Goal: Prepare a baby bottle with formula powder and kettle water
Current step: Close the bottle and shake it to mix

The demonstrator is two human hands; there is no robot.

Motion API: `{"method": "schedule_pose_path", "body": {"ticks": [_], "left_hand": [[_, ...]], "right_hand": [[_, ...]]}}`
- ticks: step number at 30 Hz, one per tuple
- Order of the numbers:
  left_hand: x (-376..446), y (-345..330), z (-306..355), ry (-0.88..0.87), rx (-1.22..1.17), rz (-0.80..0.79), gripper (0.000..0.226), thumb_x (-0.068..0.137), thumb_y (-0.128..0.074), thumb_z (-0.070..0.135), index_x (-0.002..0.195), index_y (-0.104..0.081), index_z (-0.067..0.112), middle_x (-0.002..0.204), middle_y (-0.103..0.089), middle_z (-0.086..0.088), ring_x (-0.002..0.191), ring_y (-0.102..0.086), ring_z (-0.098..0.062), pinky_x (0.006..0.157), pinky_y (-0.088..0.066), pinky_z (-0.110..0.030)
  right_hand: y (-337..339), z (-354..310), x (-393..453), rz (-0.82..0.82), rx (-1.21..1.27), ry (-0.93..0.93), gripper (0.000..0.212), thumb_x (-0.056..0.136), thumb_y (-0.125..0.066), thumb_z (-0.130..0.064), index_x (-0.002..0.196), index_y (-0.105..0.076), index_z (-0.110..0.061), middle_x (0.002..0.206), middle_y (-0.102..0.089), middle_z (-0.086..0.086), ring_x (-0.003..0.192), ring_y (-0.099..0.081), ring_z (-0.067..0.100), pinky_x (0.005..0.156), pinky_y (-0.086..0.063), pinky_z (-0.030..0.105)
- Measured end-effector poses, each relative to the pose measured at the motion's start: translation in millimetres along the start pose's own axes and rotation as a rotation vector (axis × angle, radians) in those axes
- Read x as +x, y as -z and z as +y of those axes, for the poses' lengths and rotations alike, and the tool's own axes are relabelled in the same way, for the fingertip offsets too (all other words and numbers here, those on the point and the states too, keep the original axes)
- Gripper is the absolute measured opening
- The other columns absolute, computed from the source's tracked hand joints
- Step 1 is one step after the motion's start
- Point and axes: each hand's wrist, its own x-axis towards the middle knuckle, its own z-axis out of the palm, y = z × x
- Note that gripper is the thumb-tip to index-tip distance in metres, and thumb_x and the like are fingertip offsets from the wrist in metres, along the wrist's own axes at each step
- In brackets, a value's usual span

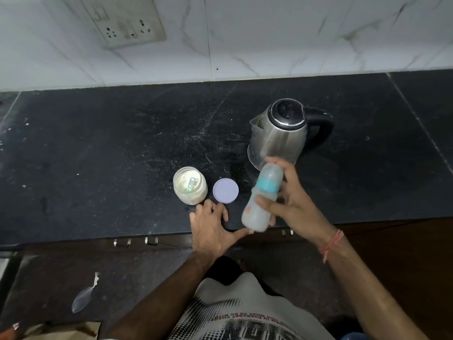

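My right hand (291, 202) grips a capped baby bottle (263, 196) with a teal collar and milky liquid inside, held tilted and blurred above the counter's front edge. My left hand (213, 229) rests flat on the black counter (98, 148), fingers spread, holding nothing. Just beyond it stands an open glass jar of formula powder (190, 185) with a small scoop stuck in the powder. The jar's lilac lid (225, 190) lies on the counter to the jar's right. A steel kettle (284, 133) with a black lid and handle stands behind the bottle.
A white marble-tiled wall with a socket panel (127, 23) rises behind the counter. Drawer handles (136, 241) show under the counter's front edge. A leaf-like scrap (82, 299) lies on the dark floor at lower left.
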Motion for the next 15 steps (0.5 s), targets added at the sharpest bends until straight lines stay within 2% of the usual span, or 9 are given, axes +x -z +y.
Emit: {"method": "schedule_pose_path", "body": {"ticks": [2, 3, 6, 9, 12, 13, 15], "left_hand": [[3.7, 2.2, -2.3, 0.002, 0.029, -0.014, 0.085, 0.054, -0.059, 0.114, 0.086, -0.050, 0.035, 0.104, -0.044, 0.011, 0.097, -0.042, -0.018, 0.089, -0.038, -0.042], [6.2, 3.4, -1.6, 0.001, 0.036, -0.024, 0.085, 0.054, -0.059, 0.114, 0.087, -0.050, 0.036, 0.105, -0.044, 0.011, 0.098, -0.041, -0.018, 0.091, -0.039, -0.042], [3.8, 3.9, 2.6, 0.003, 0.046, -0.051, 0.086, 0.055, -0.057, 0.115, 0.089, -0.050, 0.037, 0.106, -0.043, 0.011, 0.098, -0.041, -0.017, 0.091, -0.039, -0.042], [1.3, 4.0, 5.4, 0.002, 0.046, -0.061, 0.086, 0.056, -0.056, 0.115, 0.090, -0.049, 0.037, 0.107, -0.043, 0.011, 0.099, -0.041, -0.017, 0.092, -0.039, -0.040], [1.4, 6.0, 4.0, -0.001, 0.041, -0.055, 0.086, 0.056, -0.056, 0.115, 0.089, -0.049, 0.036, 0.107, -0.044, 0.011, 0.099, -0.042, -0.018, 0.093, -0.039, -0.040], [-0.2, 5.0, 3.8, -0.003, 0.051, -0.061, 0.086, 0.056, -0.055, 0.115, 0.089, -0.049, 0.036, 0.106, -0.044, 0.011, 0.099, -0.042, -0.018, 0.093, -0.040, -0.041], [-0.8, 2.2, 3.1, -0.001, 0.058, -0.061, 0.086, 0.056, -0.054, 0.116, 0.089, -0.048, 0.037, 0.106, -0.044, 0.011, 0.099, -0.042, -0.018, 0.093, -0.041, -0.041]], "right_hand": [[-0.8, -1.1, 6.0, 0.160, 0.092, 0.020, 0.078, 0.101, -0.076, -0.019, 0.158, -0.027, -0.038, 0.130, -0.056, 0.016, 0.104, -0.074, 0.033, 0.058, -0.065, 0.048], [0.9, -2.6, 9.3, 0.173, 0.114, 0.019, 0.078, 0.101, -0.074, -0.019, 0.158, -0.025, -0.038, 0.128, -0.056, 0.013, 0.103, -0.075, 0.033, 0.058, -0.065, 0.049], [2.0, -0.4, 9.8, -0.014, -0.038, 0.020, 0.082, 0.098, -0.080, -0.016, 0.157, -0.032, -0.045, 0.122, -0.058, 0.015, 0.096, -0.072, 0.033, 0.058, -0.062, 0.047], [5.9, -2.7, 9.1, 0.142, -0.045, 0.080, 0.081, 0.100, -0.078, -0.016, 0.155, -0.028, -0.047, 0.125, -0.057, 0.011, 0.099, -0.072, 0.036, 0.060, -0.063, 0.042], [10.8, -16.2, 10.6, 0.083, -0.030, 0.115, 0.081, 0.099, -0.079, -0.009, 0.155, -0.033, -0.045, 0.130, -0.060, 0.010, 0.109, -0.070, 0.046, 0.058, -0.062, 0.043], [14.0, -23.9, 9.2, 0.142, 0.045, 0.120, 0.079, 0.099, -0.077, -0.011, 0.157, -0.033, -0.041, 0.131, -0.060, 0.009, 0.110, -0.073, 0.042, 0.057, -0.062, 0.042], [25.4, -40.3, 9.0, 0.326, 0.185, 0.163, 0.076, 0.101, -0.072, -0.018, 0.160, -0.025, -0.033, 0.130, -0.055, 0.005, 0.107, -0.074, 0.023, 0.064, -0.065, 0.041]]}}
